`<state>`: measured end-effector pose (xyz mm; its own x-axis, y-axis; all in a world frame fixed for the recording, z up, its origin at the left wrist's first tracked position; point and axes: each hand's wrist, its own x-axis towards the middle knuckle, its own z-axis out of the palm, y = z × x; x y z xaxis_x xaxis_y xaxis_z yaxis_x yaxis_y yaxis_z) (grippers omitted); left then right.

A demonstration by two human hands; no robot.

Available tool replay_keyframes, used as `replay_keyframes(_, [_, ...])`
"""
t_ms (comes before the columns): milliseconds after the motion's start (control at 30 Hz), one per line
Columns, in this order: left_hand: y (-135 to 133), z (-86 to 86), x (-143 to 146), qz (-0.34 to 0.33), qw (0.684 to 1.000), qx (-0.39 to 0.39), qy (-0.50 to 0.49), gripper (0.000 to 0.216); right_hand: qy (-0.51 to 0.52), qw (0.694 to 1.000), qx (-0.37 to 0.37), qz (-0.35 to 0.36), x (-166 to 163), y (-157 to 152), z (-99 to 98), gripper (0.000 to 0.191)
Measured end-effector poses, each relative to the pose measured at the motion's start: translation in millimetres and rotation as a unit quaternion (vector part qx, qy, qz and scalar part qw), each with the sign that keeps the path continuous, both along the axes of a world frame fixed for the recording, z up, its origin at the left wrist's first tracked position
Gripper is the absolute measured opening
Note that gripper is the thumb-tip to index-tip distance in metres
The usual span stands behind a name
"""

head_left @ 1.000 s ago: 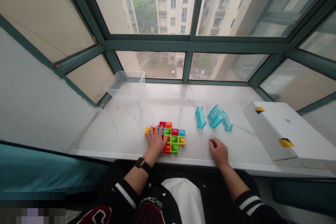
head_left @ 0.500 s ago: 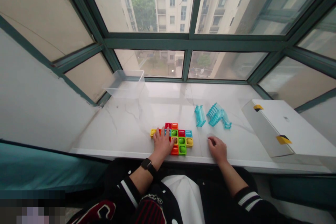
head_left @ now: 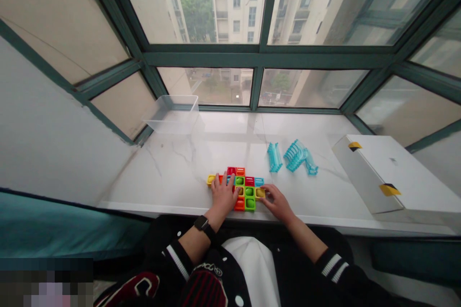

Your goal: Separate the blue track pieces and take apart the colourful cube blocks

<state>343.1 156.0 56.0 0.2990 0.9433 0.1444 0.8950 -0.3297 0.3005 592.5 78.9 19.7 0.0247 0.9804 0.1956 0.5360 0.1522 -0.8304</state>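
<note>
Ledge [head_left: 151, 192], white and grey-veined, extends below and beyond your grip; a clear plastic tub [head_left: 176, 127] stands beyond your left hand [head_left: 224, 195], which spreads loosely over a flat cluster of multicoloured square plastic blocks [head_left: 249, 192]; your right hand [head_left: 276, 201] touches its rightmost yellow block [head_left: 259, 193]; whether it pinches, I cannot tell.

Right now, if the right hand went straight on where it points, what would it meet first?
The right hand would most likely meet the yellow block at the right end of the colourful cluster; the two look touching or nearly so, though depth is unclear.
</note>
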Motion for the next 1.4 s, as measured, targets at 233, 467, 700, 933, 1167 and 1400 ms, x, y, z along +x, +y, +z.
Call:
replay_keyframes(233, [-5, 2.3, 18, -0.111, 0.993, 0.018, -0.026, 0.056, -0.001, 1.0, 0.014, 0.009, -1, -2, -3.2, 0.037])
replay_keyframes(467, [-13, 6.1, 34, -0.278, 0.959, -0.005, -0.046, 0.065, -0.005, 0.999, 0.033, -0.018, -3, -7, -18.1, 0.03])
replay_keyframes(700, [-14, 6.1, 34, -0.271, 0.962, -0.006, -0.042, 0.067, -0.006, 0.999, 0.049, -0.023, -7, -7, -14.4, 0.014])
replay_keyframes(933, [-14, 5.5, 34, -0.271, 0.962, -0.011, -0.043, 0.071, 0.037, 0.997, 0.046, -0.058, -6, -7, -5.9, 0.008])
replay_keyframes(1167, [-13, 4.3, 35, -0.272, 0.961, -0.018, -0.047, 0.073, 0.194, 0.971, -0.021, -0.137, 9, -5, -7.7, 0.039])
replay_keyframes(1400, [-8, 16.9, 30, -0.254, 0.955, -0.054, -0.146, 0.062, 0.32, 0.94, -0.03, -0.115, 5, 6, 20.3, 0.045])
